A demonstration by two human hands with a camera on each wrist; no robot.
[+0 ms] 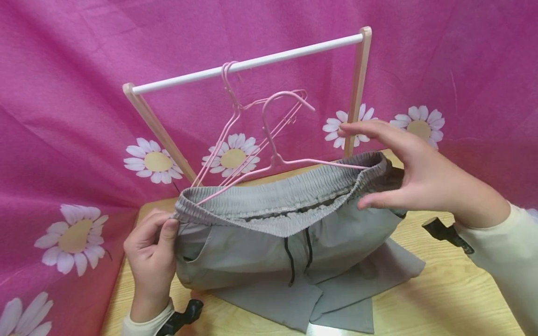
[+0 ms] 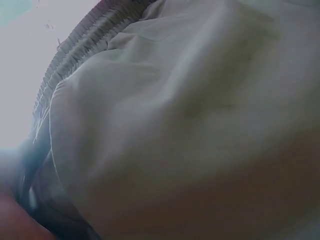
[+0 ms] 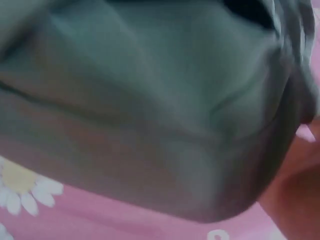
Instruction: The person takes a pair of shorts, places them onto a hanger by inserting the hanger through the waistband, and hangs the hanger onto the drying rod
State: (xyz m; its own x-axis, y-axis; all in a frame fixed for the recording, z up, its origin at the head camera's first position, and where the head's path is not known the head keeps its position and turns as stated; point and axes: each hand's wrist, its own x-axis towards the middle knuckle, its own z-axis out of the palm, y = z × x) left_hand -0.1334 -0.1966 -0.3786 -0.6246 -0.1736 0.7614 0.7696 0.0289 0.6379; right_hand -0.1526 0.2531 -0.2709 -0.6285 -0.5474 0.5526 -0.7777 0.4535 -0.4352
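Observation:
Grey trousers (image 1: 252,252) with an elastic waistband and dark drawstrings hang in front of me, their legs folded on the table. A pink hanger (image 1: 275,161) sits with its arms inside the waistband and its hook standing up. My left hand (image 1: 151,256) pinches the left end of the waistband between thumb and fingers. At the right end, my right hand (image 1: 424,172) is spread, thumb and fingers apart around the waistband's corner. Grey cloth (image 2: 165,115) fills most of the left wrist view, and the trousers' side (image 3: 165,130) fills the right wrist view.
Behind the trousers stands a small rack with a white rail (image 1: 180,81) and wooden posts (image 1: 359,88). More pink hangers (image 1: 229,119) hang from the rail. A pink cloth with daisies (image 1: 80,42) covers the backdrop. The wooden table (image 1: 454,289) lies underneath.

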